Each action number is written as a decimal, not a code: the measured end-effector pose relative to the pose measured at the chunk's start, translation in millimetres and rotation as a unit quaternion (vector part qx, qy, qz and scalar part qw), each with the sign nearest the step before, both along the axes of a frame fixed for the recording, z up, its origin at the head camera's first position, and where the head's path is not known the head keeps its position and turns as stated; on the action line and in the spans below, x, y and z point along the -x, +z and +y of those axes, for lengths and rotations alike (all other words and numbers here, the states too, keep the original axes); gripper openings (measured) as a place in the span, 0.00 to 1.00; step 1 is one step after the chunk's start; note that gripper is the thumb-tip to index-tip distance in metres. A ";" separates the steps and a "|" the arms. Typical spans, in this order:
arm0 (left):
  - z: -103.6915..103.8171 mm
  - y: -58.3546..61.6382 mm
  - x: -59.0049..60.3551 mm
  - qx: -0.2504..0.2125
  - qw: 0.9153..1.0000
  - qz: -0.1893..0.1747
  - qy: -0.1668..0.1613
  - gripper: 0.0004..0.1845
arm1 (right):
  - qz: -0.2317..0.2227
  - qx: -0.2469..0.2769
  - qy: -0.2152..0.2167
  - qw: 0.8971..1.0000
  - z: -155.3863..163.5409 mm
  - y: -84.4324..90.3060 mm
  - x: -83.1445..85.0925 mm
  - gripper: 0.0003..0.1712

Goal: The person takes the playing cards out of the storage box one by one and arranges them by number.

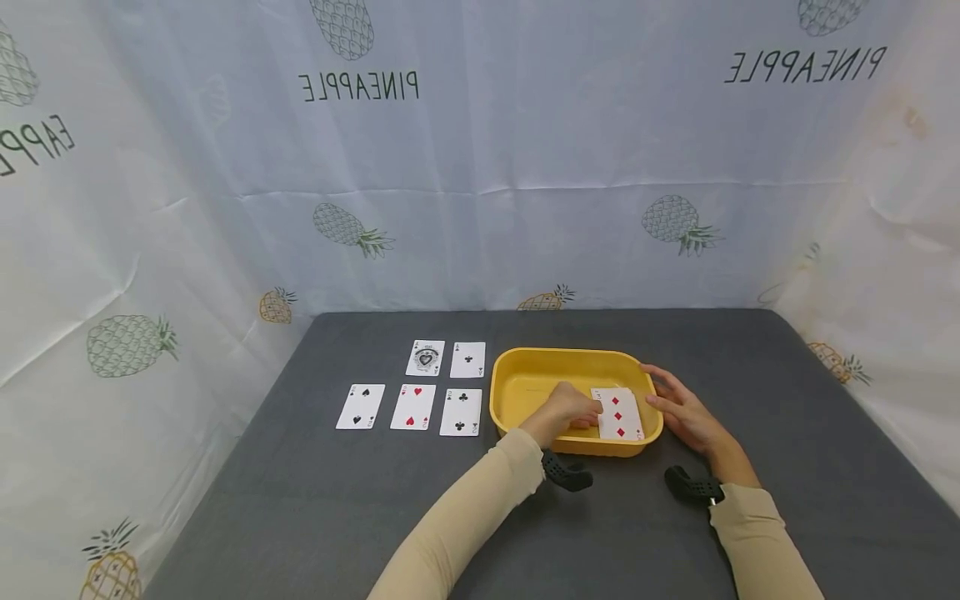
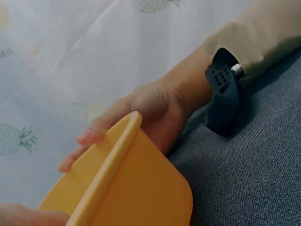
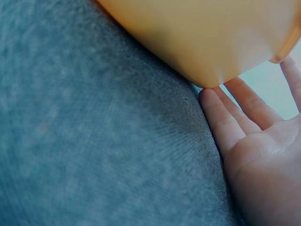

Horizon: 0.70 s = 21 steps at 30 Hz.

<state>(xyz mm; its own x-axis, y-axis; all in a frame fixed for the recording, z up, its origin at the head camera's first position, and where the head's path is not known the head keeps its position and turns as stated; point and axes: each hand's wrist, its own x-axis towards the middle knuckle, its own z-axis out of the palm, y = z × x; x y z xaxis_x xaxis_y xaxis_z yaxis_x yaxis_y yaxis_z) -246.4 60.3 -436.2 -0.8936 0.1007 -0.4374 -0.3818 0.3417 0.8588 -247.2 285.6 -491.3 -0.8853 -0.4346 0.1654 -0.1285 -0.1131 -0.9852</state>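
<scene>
A yellow plastic basin [image 1: 517, 358] stands on the dark table. At its right side lies a three of diamonds [image 1: 618, 415], with another card's edge showing beneath. Reaching over the near rim, my left hand [image 1: 566, 407] has its curled fingers at the card's left edge and seems to pinch it; the fingertips are partly hidden. My right hand [image 1: 686, 414] rests against the basin's right end, the thumb at the rim. In the right wrist view its straight fingers [image 3: 251, 103] touch the outer wall.
Left of the basin, several face-up playing cards lie in two rows. An ornate ace [image 1: 425, 358] and a club card [image 1: 468, 360] are behind a spade card [image 1: 360, 407], a heart card [image 1: 412, 407] and another club card [image 1: 461, 412]. A pineapple-print curtain [image 1: 450, 242] hangs behind.
</scene>
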 end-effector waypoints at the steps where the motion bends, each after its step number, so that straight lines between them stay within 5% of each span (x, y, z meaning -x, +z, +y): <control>1: 1.8 -0.6 0.0 0.008 1.000 0.004 0.000 0.09 | 0.000 -0.001 -0.001 1.000 -0.1 0.2 -0.4 0.28; 8: 9.8 -2.2 1.2 0.057 0.998 0.035 -0.019 0.13 | -0.003 -0.015 -0.011 1.000 1.2 -0.5 -0.7 0.28; 21: 12.3 -0.3 -0.6 0.040 0.999 0.028 -0.022 0.06 | -0.007 -0.016 -0.018 1.000 -1.4 1.4 -0.9 0.28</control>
<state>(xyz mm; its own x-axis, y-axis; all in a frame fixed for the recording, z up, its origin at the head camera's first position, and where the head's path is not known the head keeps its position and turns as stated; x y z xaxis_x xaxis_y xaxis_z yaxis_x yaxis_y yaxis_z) -245.8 72.6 -436.5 -0.9123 0.1062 -0.3954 -0.3176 0.4259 0.8472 -246.2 284.2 -489.9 -0.9023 -0.4080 0.1394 -0.1180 -0.0773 -0.9900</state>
